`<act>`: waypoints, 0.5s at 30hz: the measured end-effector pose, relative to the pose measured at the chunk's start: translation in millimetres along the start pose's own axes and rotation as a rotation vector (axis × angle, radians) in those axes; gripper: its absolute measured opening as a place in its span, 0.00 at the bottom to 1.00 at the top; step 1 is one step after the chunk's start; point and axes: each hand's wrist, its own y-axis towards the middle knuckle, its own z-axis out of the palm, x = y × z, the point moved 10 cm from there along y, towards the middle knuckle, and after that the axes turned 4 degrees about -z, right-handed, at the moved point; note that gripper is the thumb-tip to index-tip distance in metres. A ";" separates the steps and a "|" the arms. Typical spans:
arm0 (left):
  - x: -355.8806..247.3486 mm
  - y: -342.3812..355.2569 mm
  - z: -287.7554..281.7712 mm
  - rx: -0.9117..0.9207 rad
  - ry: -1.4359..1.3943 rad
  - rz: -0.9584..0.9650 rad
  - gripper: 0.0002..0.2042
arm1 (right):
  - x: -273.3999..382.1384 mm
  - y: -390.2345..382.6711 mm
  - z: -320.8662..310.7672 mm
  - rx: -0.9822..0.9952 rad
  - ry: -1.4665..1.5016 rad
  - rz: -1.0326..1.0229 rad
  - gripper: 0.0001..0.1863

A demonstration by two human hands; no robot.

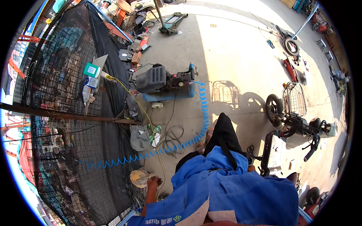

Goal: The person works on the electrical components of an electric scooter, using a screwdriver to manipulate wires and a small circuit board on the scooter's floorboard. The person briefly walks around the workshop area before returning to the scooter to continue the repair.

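My left hand (pixel 154 183) is low at the left of my body, its fingers curled in. It is next to a round, pale, stained disc (pixel 139 178), with a thin light strip lying across it toward my fingers. Whatever is in the fingers is too small to make out. My right hand does not show; the blue apron (pixel 241 192) fills the area in front of me. A blue coiled air hose (pixel 204 109) runs from the air compressor (pixel 162 81), past my feet, to the mesh fence at the left. A yellow hose (pixel 135 102) hangs down near it.
Black netting and a wire mesh fence (pixel 68 150) line the left side. A grey bag (pixel 140 138) and looped dark cable (pixel 171 137) lie on the floor. At the right stands an electric bike (pixel 298 124) with a wire basket. A floor jack (pixel 173 23) is far ahead.
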 end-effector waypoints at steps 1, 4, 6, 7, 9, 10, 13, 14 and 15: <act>-8.6 5.8 9.7 0.021 0.012 0.001 0.15 | -3.8 1.5 -1.3 -0.014 0.017 0.016 0.15; -40.2 -24.4 53.8 0.030 0.161 -0.055 0.15 | -8.9 16.2 -9.1 -0.002 -0.030 0.191 0.15; -25.2 -18.2 73.4 0.096 0.191 -0.143 0.16 | -8.7 33.2 -17.0 0.015 -0.046 0.228 0.14; -19.6 -16.1 78.4 0.127 0.210 -0.192 0.16 | -7.9 39.4 -19.7 0.026 -0.049 0.232 0.14; -37.9 -11.8 93.4 0.082 0.236 -0.174 0.16 | -3.3 73.2 -21.5 0.056 -0.059 0.185 0.14; -72.3 -4.9 103.1 0.042 0.254 -0.137 0.16 | -16.9 92.1 -18.3 0.060 -0.045 0.152 0.14; -98.5 -11.0 128.3 -0.084 0.215 -0.175 0.16 | -12.7 143.6 -33.4 0.149 -0.092 0.001 0.14; -107.0 -15.1 135.9 -0.117 0.216 -0.197 0.16 | -7.3 161.8 -39.8 0.183 -0.104 -0.117 0.14; -108.2 -29.1 159.8 -0.063 0.263 -0.243 0.16 | 12.5 180.0 -56.0 0.232 -0.140 -0.272 0.14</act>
